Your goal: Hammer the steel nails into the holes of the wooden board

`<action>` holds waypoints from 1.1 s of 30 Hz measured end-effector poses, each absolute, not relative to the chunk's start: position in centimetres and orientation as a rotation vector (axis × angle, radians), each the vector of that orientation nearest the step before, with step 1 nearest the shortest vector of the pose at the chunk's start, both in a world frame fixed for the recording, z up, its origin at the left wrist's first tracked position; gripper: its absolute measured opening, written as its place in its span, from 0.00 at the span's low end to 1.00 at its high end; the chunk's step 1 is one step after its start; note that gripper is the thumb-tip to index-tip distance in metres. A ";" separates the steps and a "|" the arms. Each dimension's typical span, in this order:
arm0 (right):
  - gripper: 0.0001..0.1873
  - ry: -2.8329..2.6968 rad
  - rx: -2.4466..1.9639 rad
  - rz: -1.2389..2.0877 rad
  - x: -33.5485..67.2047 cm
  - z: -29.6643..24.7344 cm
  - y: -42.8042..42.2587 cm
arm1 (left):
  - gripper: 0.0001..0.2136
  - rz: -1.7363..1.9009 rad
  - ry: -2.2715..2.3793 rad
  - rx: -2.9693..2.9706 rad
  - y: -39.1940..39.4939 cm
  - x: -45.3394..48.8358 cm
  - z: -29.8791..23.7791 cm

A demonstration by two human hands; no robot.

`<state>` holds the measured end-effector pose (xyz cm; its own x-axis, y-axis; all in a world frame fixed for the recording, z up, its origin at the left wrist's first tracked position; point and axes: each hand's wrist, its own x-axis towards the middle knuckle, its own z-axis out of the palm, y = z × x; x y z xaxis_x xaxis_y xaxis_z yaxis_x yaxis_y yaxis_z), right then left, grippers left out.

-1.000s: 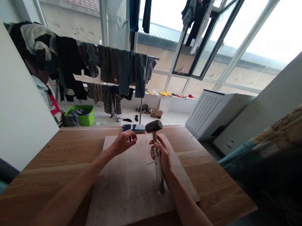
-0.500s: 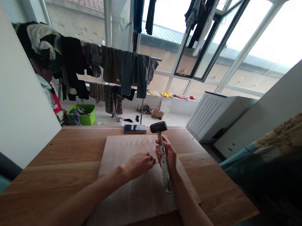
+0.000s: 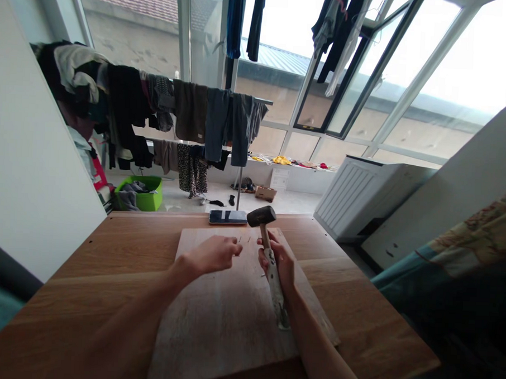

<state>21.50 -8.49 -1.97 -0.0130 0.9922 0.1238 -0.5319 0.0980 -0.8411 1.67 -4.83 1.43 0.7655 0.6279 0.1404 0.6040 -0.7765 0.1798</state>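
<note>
My right hand [image 3: 280, 262] is wrapped around the handle of a mallet [image 3: 262, 216], its black head raised and the white, worn lower grip pointing down toward me. A thin nail [image 3: 263, 276] sticks out by the right hand's fingers; whether they hold it is unclear. My left hand [image 3: 217, 253] hovers over the left half of a pale wooden board [image 3: 217, 322], fingers curled together; anything in them is hidden. Beyond that hand a few nails [image 3: 249, 239] stand in the board's far part, with others of the row covered by the hand.
The board lies on a wood-grain tabletop [image 3: 349, 288]. A phone [image 3: 228, 217] lies at the table's far edge. Past it are a clothes rack [image 3: 263, 101] with laundry, a green basin [image 3: 154, 200] and a white ribbed appliance [image 3: 349, 188]. A curtain [image 3: 438, 259] hangs at right.
My left hand has moved left and slightly away from me, from beside the right hand to over the board's left part. The right hand still holds the mallet, nearly in place.
</note>
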 end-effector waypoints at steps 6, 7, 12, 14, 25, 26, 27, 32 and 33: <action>0.19 -0.907 -0.682 1.383 21.2 -1.9 -8.5 | 0.05 0.558 1.121 2.354 -0.5 -3.7 -0.2; 0.20 -0.909 -0.675 1.390 21.2 -1.9 -8.5 | 0.06 0.572 1.137 2.315 0.0 -4.2 -0.8; 0.21 -0.902 -0.653 1.414 21.2 -2.2 -8.5 | 0.09 0.612 1.181 2.245 0.8 -5.0 -2.7; 0.21 -0.909 -0.660 1.410 21.2 -2.3 -8.5 | 0.10 0.635 1.195 2.222 0.7 -4.9 -2.7; 0.27 -1.138 -0.691 1.487 18.4 -2.6 -9.0 | 0.10 0.736 1.159 2.141 0.5 -5.0 -3.5; 0.28 -1.164 -0.697 1.494 18.0 -2.7 -8.9 | 0.09 0.758 1.155 2.139 0.5 -4.9 -3.6; 0.28 -1.189 -0.700 1.497 17.6 -2.9 -8.9 | 0.09 0.778 1.147 2.140 0.4 -4.9 -3.6; 0.28 -1.295 -0.770 1.480 16.2 -3.3 -8.8 | 0.08 0.861 1.051 2.110 0.1 -4.7 -3.4; 0.28 -1.316 -0.807 1.469 16.1 -3.4 -8.9 | 0.08 0.879 1.033 2.097 0.0 -4.7 -3.4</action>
